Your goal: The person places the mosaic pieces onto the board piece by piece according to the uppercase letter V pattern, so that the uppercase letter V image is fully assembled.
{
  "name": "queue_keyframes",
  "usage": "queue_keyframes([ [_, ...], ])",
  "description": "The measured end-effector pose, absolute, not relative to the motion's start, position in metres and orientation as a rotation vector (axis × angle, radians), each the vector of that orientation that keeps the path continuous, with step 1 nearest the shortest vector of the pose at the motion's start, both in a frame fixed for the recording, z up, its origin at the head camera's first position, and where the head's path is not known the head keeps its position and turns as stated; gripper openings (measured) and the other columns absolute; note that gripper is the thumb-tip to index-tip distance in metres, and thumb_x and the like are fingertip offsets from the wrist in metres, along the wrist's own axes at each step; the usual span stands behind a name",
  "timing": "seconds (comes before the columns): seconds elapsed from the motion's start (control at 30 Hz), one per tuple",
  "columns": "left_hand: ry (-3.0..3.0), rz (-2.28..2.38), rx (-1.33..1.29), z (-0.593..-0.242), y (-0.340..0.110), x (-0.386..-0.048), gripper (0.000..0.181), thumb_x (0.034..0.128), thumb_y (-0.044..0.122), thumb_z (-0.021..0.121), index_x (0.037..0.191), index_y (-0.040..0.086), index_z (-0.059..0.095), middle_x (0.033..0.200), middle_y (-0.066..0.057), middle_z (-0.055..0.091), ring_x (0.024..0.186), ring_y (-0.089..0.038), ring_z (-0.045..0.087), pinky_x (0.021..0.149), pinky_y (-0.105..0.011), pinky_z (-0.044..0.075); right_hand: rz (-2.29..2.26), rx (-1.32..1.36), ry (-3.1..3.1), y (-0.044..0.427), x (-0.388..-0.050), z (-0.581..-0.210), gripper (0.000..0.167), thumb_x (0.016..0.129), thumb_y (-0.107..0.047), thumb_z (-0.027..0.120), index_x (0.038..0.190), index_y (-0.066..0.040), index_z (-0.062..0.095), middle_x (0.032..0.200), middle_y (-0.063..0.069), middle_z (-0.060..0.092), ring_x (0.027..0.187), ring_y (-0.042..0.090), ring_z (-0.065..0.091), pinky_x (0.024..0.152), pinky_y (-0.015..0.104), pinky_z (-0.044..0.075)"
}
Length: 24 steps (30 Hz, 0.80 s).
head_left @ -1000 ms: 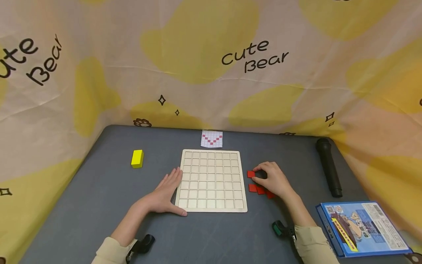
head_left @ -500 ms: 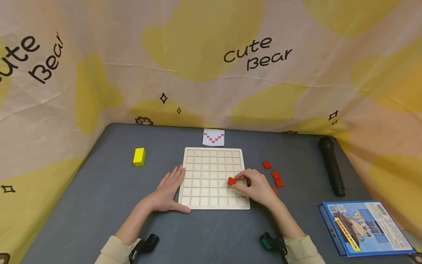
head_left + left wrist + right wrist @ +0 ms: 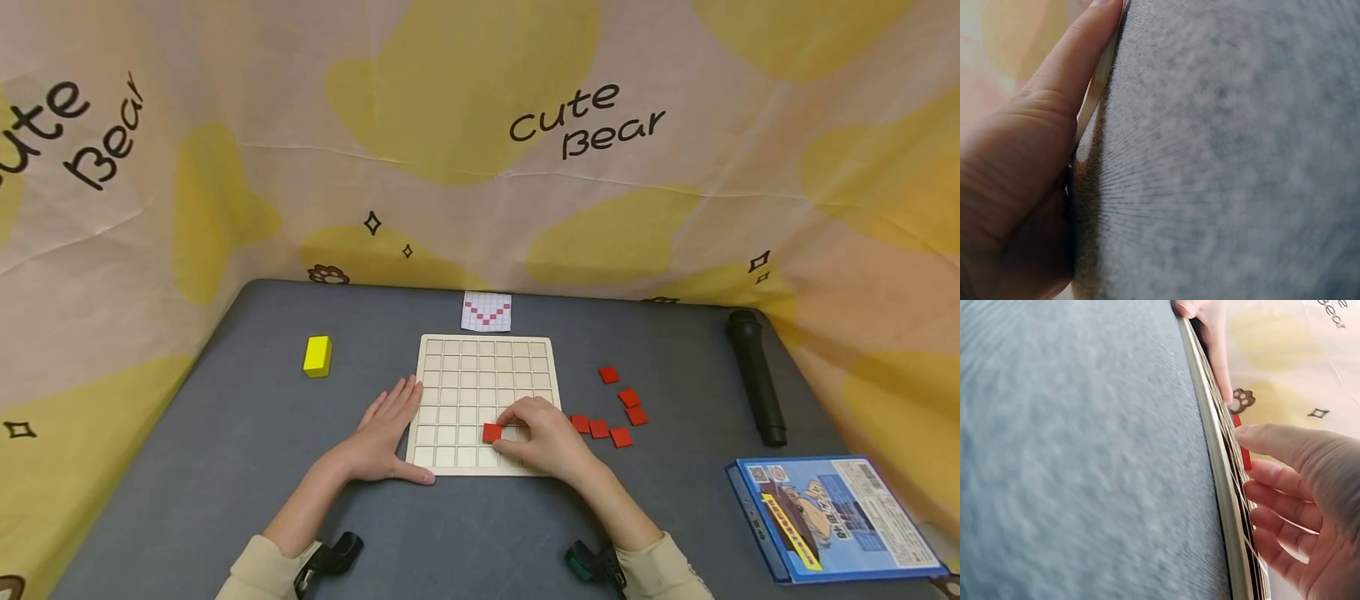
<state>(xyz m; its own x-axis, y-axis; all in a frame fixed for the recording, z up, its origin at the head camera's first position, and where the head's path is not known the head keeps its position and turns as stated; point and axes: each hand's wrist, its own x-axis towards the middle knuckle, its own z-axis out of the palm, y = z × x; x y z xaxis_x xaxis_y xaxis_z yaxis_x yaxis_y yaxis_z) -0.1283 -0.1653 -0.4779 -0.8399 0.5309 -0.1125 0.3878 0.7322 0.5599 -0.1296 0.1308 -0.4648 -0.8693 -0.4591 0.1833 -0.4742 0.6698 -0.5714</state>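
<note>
The right hand (image 3: 546, 442) pinches a red square tile (image 3: 491, 433) between thumb and forefinger over the lower middle of the pale gridded board (image 3: 448, 375). In the right wrist view the red tile (image 3: 1246, 457) stands on edge or tilted at the board (image 3: 1222, 494), between the right hand's (image 3: 1310, 487) thumb and fingers. The left hand (image 3: 375, 442) rests with spread, straight fingers along the board's left edge. In the left wrist view the left hand (image 3: 1022, 150) has its thumb against the board's edge (image 3: 1099, 81).
Several red tiles (image 3: 621, 437) lie right of the board. Behind it is a small card (image 3: 486, 312) with a pink V pattern on a grid. A yellow block (image 3: 317, 357) stands at the left; a black microphone (image 3: 756, 379) and a blue box (image 3: 836, 517) are at the right.
The right hand has taken one red tile from beside the board and carried it left over the grid. The left hand has stayed at the board's left edge.
</note>
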Motion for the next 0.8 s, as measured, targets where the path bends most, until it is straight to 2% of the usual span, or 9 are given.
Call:
queue_keyframes([
  [0.33, 2.68, 0.763, 0.728, -0.4809, -0.1667, -0.1293, 0.133, 0.0661, 0.069, 0.076, 0.155, -0.002, 0.007, 0.162, -0.017, -0.002, 0.148, -0.033, -0.003, 0.115, -0.052, 0.0, 0.892, 0.796, -2.839, 0.1242, -0.1287, -0.4681, 0.02, 0.077, -0.03, 0.082, 0.092, -0.023, 0.07, 0.095, -0.011, 0.065, 0.087, 0.007, 0.051, 0.076, 0.028, 0.046],
  [0.8, 2.687, 0.78, 0.74, -0.4808, -0.1666, -0.1287, 0.132, 0.0664, 0.069, 0.076, 0.155, -0.002, 0.008, 0.162, -0.017, -0.001, 0.148, -0.033, -0.002, 0.115, -0.052, 0.001, 0.969, 0.876, -2.794, 0.1299, -0.1275, -0.4725, 0.024, 0.08, -0.028, 0.08, 0.102, -0.019, 0.072, 0.101, -0.008, 0.065, 0.093, 0.009, 0.052, 0.08, 0.03, 0.046],
])
